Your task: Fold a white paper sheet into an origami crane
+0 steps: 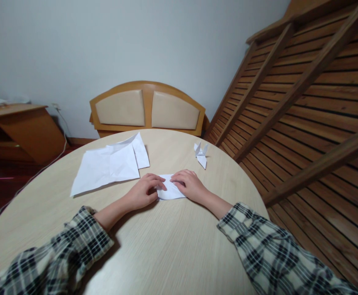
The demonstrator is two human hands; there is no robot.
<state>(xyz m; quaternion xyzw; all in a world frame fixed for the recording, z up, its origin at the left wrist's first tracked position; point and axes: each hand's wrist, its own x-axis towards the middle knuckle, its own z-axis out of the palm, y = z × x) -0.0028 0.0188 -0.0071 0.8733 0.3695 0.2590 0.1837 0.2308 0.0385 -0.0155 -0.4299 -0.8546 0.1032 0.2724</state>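
A small folded sheet of white paper [170, 194] lies flat on the round table between my two hands. My left hand [144, 191] curls over its left edge, with thumb and fingertips closed on the paper. On the right side, my right hand [191, 185] rests over the paper, its fingers bent and pressed onto the top edge. The paper's two side edges are partly hidden under my fingers. Beyond my right hand stands a folded white paper crane [201, 155].
Several creased white paper sheets [109, 166] lie on the left of the pale round table [173, 246]. Behind it stands a padded wooden headboard [147, 106]. A slatted wooden frame [304, 94] leans along the right. A wooden desk [28, 127] and a cable [44, 169] are at left.
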